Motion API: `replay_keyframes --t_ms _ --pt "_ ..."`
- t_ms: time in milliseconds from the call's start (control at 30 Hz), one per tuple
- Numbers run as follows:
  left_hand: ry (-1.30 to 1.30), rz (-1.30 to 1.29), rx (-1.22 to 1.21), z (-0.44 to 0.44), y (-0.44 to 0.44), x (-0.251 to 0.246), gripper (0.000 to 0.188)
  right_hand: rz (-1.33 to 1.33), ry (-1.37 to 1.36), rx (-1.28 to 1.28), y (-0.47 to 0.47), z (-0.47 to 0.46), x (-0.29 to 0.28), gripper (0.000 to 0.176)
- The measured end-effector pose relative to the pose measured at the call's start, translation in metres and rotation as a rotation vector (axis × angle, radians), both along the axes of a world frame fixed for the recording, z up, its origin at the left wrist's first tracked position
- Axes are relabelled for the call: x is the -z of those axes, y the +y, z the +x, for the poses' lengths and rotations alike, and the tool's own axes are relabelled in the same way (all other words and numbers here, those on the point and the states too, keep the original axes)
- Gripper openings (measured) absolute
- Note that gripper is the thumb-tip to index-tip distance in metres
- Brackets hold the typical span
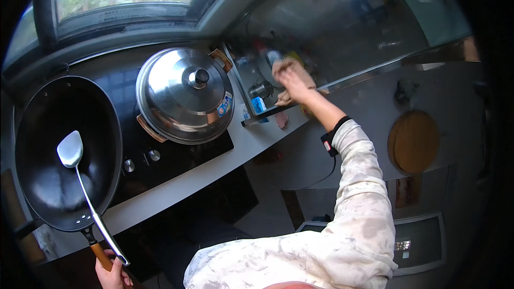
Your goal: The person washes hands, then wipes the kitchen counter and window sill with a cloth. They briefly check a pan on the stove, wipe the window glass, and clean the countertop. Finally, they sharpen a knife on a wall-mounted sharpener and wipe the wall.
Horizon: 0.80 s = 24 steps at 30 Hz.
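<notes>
At the lower left, my left hand [112, 273] grips the wooden handle [101, 257] of a black wok [60, 108], which stands on the hob's left side. A steel wok spatula [71, 149] rests in the wok. Its handle crosses the rim and ends against my left fingers; whether they also grip it is unclear. My right hand [296, 85] reaches out at upper centre, somewhat blurred, and holds a light-brown cloth [300, 71]. Below that hand are a dark jar [262, 89] and a blue-and-white packet [258, 105], inside a glass-sided partition.
A steel lidded pot [176, 98] with a black knob sits on the black glass hob [209, 144]. Two control knobs [154, 155] face the front. The white counter edge [172, 196] runs below. A glass panel [235, 76] rises right of the pot. A round wooden board [414, 141] lies farther right.
</notes>
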<state>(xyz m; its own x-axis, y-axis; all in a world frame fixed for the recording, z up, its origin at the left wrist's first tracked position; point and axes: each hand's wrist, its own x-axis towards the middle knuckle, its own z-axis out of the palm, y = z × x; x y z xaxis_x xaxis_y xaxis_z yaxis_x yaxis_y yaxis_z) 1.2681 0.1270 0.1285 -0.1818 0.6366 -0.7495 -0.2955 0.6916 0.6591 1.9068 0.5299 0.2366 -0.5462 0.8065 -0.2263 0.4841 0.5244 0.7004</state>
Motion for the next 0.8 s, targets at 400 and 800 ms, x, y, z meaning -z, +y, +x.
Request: replay_keyframes --t_ms 400,800 --pt "-0.105 0.034 -0.003 -0.001 0.007 -0.015 0.023 0.241 0.28 -0.076 0.055 -0.02 -0.064 0.024" --pt "-0.076 0.22 0.076 0.002 0.003 -0.001 0.023 0.214 0.884 -0.012 -0.13 -0.108 0.004 0.029"
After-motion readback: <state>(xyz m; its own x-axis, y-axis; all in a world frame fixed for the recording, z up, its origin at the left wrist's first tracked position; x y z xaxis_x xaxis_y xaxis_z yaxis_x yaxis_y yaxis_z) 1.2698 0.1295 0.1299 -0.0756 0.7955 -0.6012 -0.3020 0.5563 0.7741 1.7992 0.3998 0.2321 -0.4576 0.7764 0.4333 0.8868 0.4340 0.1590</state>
